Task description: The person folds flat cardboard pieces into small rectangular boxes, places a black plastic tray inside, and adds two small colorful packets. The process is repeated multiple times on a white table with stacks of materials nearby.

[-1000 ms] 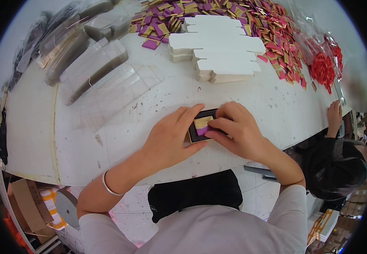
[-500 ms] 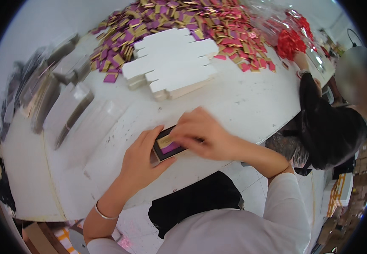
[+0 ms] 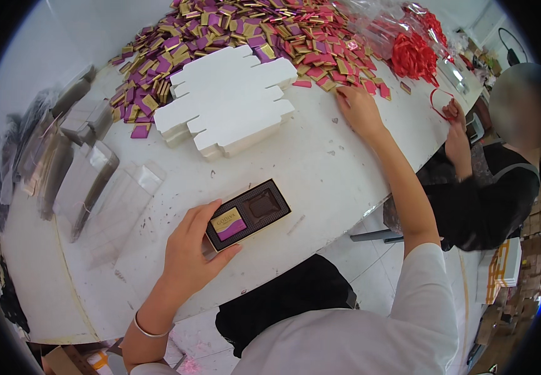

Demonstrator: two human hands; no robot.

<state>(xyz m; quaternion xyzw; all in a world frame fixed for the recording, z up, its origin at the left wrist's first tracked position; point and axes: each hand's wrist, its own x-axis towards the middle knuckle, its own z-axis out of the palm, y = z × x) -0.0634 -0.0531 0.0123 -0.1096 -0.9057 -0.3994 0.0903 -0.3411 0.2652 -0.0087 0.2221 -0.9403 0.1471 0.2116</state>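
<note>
Over the small oblong box [image 3: 283,201] half a second ago, the right hand [image 3: 360,114] now reaches beyond it and to its right, at the near edge of a heap of foil-wrapped pink-and-gold pieces [image 3: 320,59]. Its fingers bunch downward; whether they pinch a piece cannot be told.

The box lies tilted on the scuffed white table [image 3: 327,181], lined with black, finely ridged material. One flat purple-and-gold wrapped piece [image 3: 228,224] fills its left half; a dark brown square shows in its right half. The left hand [image 3: 189,253] clasps the box's left end between thumb and fingers.

Just beyond the box sits a stack of matt white notched card blanks [image 3: 227,103], with heaped purple-and-gold pieces [image 3: 158,59] behind. Left of the box lie glossy clear plastic sheets [image 3: 89,181]. Far right of it, a co-worker's hand [image 3: 455,114] holds a red ribbon loop [image 3: 431,100].
</note>
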